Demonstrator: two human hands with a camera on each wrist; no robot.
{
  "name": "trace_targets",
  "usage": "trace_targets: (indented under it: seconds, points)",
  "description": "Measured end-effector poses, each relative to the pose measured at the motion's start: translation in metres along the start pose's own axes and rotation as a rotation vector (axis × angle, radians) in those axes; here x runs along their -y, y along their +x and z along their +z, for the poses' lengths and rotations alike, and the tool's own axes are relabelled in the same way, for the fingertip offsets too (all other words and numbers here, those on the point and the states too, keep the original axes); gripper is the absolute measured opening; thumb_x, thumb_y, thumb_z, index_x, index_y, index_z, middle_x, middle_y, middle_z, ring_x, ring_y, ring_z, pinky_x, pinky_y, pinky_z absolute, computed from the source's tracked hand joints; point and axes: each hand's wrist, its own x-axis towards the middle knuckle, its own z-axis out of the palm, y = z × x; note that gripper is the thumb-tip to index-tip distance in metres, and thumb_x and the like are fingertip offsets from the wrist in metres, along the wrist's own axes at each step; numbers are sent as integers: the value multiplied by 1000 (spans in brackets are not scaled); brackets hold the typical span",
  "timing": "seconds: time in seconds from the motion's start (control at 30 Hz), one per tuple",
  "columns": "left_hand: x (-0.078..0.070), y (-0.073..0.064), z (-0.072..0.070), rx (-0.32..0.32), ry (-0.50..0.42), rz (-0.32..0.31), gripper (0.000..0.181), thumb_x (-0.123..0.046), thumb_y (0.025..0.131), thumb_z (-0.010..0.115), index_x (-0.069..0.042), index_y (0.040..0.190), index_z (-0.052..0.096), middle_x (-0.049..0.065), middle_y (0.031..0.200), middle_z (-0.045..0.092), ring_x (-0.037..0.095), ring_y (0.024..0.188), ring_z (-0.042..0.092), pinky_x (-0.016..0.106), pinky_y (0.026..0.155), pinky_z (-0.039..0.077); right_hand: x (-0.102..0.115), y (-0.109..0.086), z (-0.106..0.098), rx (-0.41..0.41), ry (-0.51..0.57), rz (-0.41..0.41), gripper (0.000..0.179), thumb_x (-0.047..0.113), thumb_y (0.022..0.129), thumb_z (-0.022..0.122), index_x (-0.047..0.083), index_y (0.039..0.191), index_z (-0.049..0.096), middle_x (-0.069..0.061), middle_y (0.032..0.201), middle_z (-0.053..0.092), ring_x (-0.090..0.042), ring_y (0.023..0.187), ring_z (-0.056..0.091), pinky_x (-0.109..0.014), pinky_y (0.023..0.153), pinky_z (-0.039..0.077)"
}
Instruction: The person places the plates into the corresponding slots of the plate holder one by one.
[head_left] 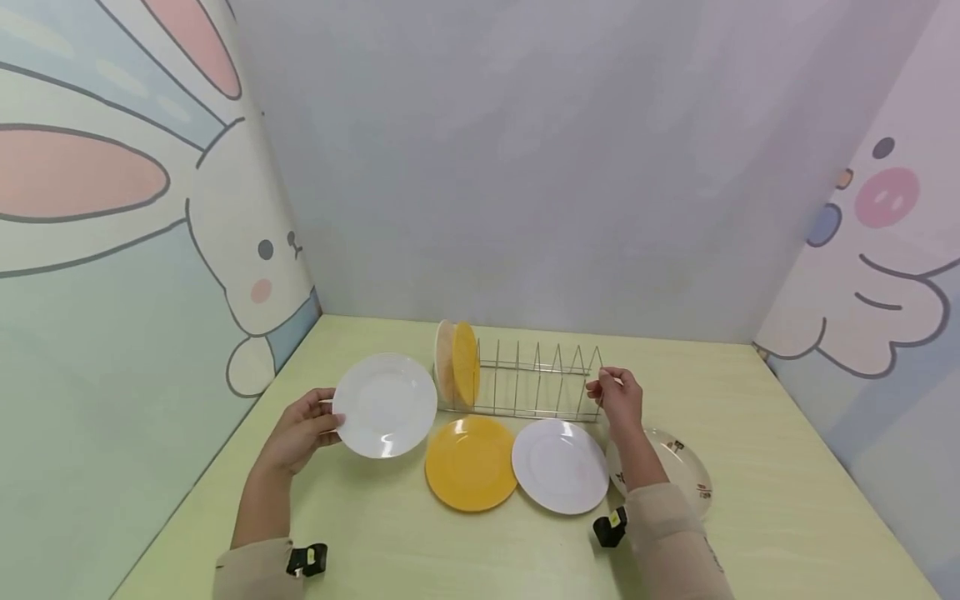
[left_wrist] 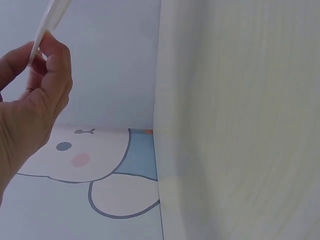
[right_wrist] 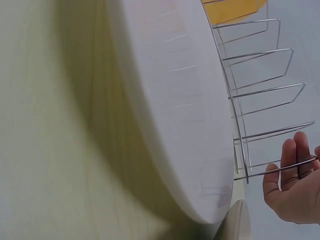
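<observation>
My left hand pinches the left rim of a white plate, lifted over the table and tilted toward the head camera. The left wrist view shows that plate edge-on between thumb and fingers. At the right end of the wire dish rack, my right hand grips the end wire; in the right wrist view the fingers curl round it. A yellow plate and a pale plate stand upright in the rack's left slots.
Before the rack lie a yellow plate, a second white plate and a patterned cream plate, partly hidden by the right forearm. Walls with cartoon animals border the pale table on both sides.
</observation>
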Motion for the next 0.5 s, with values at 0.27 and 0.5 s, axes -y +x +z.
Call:
trace_targets:
  seconds: [0.27,0.5]
  points:
    - [-9,-1,15,-21,-139,26,26,10,87,53,-5,108,52,7,87,56,16,71,59,29,63,53,2,1,-5,31,1,11,30,19,97,49,-1,119,47,-1,78,65,-14,71,62,-38,80,50]
    - [-19,2,32,-52,-133,29,29,10,87,53,3,114,45,10,91,54,17,72,59,29,64,53,5,6,-16,139,2,41,26,17,96,52,0,116,47,-1,82,66,-15,77,64,-41,82,49]
